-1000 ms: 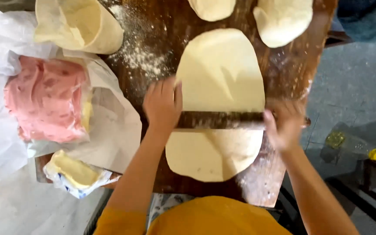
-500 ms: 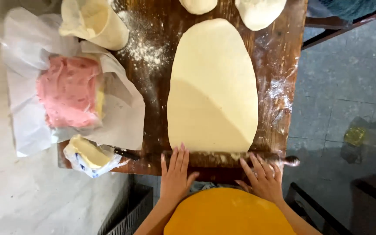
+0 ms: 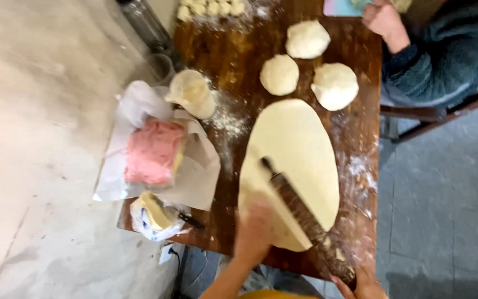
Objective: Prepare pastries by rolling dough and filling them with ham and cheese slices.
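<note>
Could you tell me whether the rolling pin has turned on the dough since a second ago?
Yes. The rolling pin lay straight across the flattened dough; now it lies diagonally, its far end up on the dough and its near end past the table edge.

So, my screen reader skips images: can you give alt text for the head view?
A large oval sheet of dough lies on a floured wooden table; the left hand presses on it and the right hand grips a rolling pin lying diagonally. Three dough balls sit beyond.

A pink block (image 3: 153,150) lies unwrapped on white wrapping paper (image 3: 197,180) at the wooden table's left edge. Just below it sits a smaller white and blue wrapper (image 3: 149,226), opened around a pale yellow lump, possibly butter.
</note>
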